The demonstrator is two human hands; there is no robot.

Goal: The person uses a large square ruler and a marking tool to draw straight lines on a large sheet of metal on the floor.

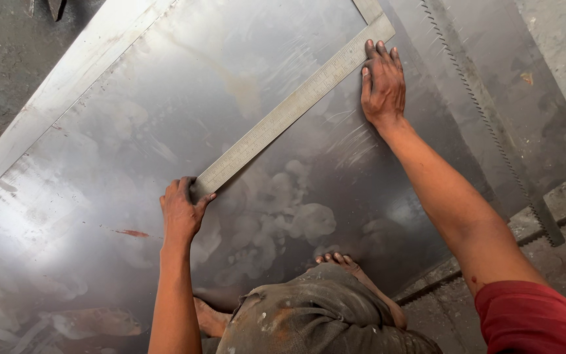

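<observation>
Both hands on a steel square (283,118) atop sheet metal (99,196): left hand (181,210) fingers gripping its end, right hand (382,85) fingers flat.

Open run of bare steel sheet (132,131) lies up-left of the long metal square (289,108), nothing standing on it. The square cuts the sheet diagonally, pinned at its lower end by the left hand (181,210) and near its corner by the right hand (382,82). Below it, the person's bent knee (309,308) and bare foot (345,262) crowd the near edge; toothed saw blades (492,118) line the right margin.
</observation>
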